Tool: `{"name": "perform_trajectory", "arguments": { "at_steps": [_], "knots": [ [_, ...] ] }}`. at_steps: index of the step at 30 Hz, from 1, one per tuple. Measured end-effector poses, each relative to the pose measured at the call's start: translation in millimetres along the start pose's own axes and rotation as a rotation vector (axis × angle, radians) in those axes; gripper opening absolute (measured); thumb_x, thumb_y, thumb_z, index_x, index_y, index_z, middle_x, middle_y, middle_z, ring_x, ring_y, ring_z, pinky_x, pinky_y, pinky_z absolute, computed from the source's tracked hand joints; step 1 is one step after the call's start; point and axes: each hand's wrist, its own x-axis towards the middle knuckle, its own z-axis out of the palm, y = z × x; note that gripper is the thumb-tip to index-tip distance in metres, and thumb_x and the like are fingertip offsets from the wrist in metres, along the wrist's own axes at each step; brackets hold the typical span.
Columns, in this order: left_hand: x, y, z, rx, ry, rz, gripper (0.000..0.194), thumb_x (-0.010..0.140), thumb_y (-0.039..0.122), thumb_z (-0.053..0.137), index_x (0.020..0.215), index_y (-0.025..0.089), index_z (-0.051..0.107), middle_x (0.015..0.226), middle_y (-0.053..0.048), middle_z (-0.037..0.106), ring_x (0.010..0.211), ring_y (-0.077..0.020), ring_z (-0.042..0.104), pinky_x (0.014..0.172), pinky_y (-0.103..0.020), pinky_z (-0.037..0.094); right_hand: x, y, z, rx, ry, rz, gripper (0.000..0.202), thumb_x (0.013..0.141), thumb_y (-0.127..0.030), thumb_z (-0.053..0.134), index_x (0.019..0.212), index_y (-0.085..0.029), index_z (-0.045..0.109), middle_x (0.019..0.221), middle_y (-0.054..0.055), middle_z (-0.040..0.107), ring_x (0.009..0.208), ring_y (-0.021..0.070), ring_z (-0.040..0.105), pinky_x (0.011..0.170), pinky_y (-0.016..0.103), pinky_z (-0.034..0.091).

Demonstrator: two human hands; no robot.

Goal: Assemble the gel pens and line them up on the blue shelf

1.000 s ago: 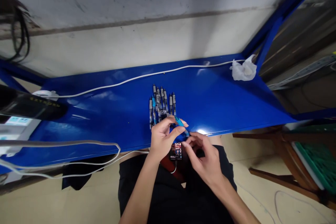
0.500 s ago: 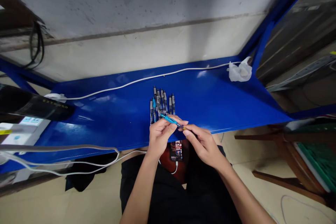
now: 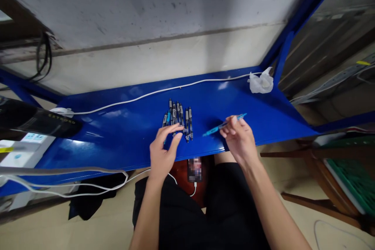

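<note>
Head view: at the far left, a dark cylinder, cut off by the frame edge, stands in front of part of a white box; its lettering is only partly legible. A looped black cable hangs by the wall above. Grey-white cords pass across the near edge of the blue tabletop, and a white cable crosses its rear.

The left hand is released, thumb and forefinger parted. It covers the lower ends of several grey-gripped pens lying side by side; contact between fingertips and pens cannot be determined, nor can the pens be counted reliably. Below the table edge is a phone, its screen pixelated, with a white lead at its lower end.

To the right, the light-blue pen is above the tabletop, tilted, grasped in the fingers of the right hand, which hide its middle; its lower tip is blurred. Near the rear right corner lies a crumpled white bag, contents indistinct. A green item is cut off at the right edge.
</note>
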Motion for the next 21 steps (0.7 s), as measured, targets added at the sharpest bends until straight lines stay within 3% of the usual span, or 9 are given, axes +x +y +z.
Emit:
{"name": "perform_trajectory", "arguments": {
  "at_steps": [4,6,9,12,15,18,21],
  "knots": [
    [5,-10,-23.6,0.169,0.091,0.021,0.025,0.105,0.039,0.072,0.128,0.032,0.08,0.13,-0.005,0.08,0.13,-0.0276,0.071,0.115,-0.045,0.056,15,0,-3,0.238,0.091,0.056,0.033,0.093,-0.05,0.089,0.091,-0.026,0.067,0.096,-0.002,0.068,0.094,0.0155,0.068,0.082,0.029,0.059],
    [7,-15,-27.0,0.188,0.078,-0.047,0.033,0.106,0.043,0.07,0.137,0.033,0.076,0.139,-0.006,0.077,0.134,-0.0291,0.069,0.116,-0.047,0.055,18,1,-6,0.344,0.072,0.07,0.031,0.098,-0.046,0.085,0.09,-0.027,0.062,0.087,-0.004,0.063,0.085,0.0145,0.066,0.08,0.03,0.059],
    [9,-19,-23.8,0.189,0.022,-0.142,0.039,0.108,0.047,0.066,0.144,0.035,0.071,0.147,-0.005,0.074,0.137,-0.0301,0.068,0.117,-0.05,0.056,17,1,-12,0.5,0.03,0.087,0.039,0.103,-0.044,0.079,0.082,-0.026,0.052,0.067,-0.008,0.044,0.059,0.012,0.049,0.059,0.025,0.051],
    [9,-18,-18.8,0.218,-0.012,-0.121,0.035,0.109,0.045,0.064,0.14,0.033,0.074,0.146,-0.005,0.074,0.139,-0.03,0.068,0.118,-0.05,0.056,13,-3,-21,0.619,0.01,0.135,0.06,0.105,-0.052,0.073,0.069,-0.025,0.032,0.06,-0.009,0.032,0.05,0.0114,0.034,0.047,0.026,0.037],
    [8,-16,-16.7,0.215,-0.011,-0.059,0.029,0.109,0.041,0.063,0.132,0.031,0.078,0.142,-0.005,0.076,0.138,-0.0287,0.069,0.118,-0.049,0.057,11,-4,-32,0.707,-0.014,0.165,0.066,0.104,-0.047,0.07,0.067,-0.026,0.019,0.056,-0.009,0.021,0.047,0.011,0.022,0.043,0.029,0.024],
    [8,-17,-16.5,0.202,-0.002,-0.015,0.024,0.109,0.037,0.064,0.125,0.029,0.08,0.136,-0.005,0.078,0.135,-0.0281,0.071,0.118,-0.05,0.057,10,-1,-40,0.782,-0.071,0.168,0.065,0.099,-0.035,0.071,0.065,-0.026,0.016,0.053,-0.01,0.012,0.046,0.0103,0.011,0.043,0.032,0.011],
    [7,-20,-16.3,0.214,-0.001,-0.001,0.022,0.108,0.036,0.065,0.122,0.029,0.08,0.135,-0.006,0.078,0.134,-0.0287,0.071,0.118,-0.052,0.058,9,1,-42,0.82,-0.116,0.153,0.063,0.096,-0.029,0.071,0.064,-0.025,0.017,0.052,-0.011,0.009,0.045,0.0096,0.008,0.044,0.032,0.007]
  ]
}}
